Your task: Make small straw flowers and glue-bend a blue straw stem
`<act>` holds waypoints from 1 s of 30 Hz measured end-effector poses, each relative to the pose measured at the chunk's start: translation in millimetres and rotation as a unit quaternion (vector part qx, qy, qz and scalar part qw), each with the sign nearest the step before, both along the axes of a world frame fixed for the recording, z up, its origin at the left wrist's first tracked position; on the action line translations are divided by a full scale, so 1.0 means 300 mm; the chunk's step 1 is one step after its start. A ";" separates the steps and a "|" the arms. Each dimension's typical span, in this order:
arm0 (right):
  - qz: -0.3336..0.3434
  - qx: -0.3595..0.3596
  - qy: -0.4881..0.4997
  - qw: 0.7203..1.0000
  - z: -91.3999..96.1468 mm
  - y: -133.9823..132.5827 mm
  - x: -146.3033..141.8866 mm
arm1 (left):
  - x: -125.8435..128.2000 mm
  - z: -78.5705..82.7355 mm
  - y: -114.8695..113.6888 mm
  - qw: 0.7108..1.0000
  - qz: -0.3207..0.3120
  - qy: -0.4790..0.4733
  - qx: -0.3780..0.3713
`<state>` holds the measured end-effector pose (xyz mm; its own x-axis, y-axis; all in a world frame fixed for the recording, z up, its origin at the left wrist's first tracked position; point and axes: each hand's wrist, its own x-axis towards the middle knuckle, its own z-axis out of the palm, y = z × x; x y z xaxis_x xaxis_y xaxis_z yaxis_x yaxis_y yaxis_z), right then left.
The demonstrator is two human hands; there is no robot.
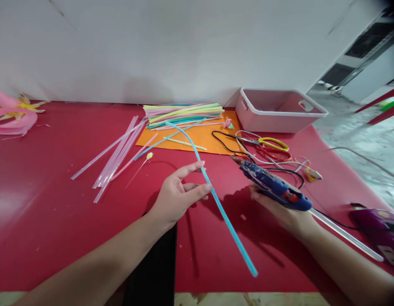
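Note:
My left hand (179,193) pinches a long blue straw (222,210) between thumb and forefinger, about a third of the way along it; the straw curves from the orange sheet down toward the table's front edge. My right hand (280,210) grips a blue glue gun (273,187) with its nozzle pointing up and left, a clear glue stick (346,236) sticking out of its back. The nozzle is a little to the right of the straw and not touching it.
A red table (57,221) carries an orange sheet (200,138), a pile of coloured straws (184,112), loose pink straws (116,159), scissors (270,146), cables, a white bin (280,110), a purple device (380,231) and a pink straw craft (12,114). A white wall stands behind.

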<state>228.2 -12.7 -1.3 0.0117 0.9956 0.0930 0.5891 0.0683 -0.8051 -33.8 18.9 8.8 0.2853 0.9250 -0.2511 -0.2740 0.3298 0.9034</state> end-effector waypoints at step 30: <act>0.063 0.029 0.219 0.973 0.050 -0.072 -0.157 | 0.033 0.018 -0.074 0.969 -0.241 0.046 -0.007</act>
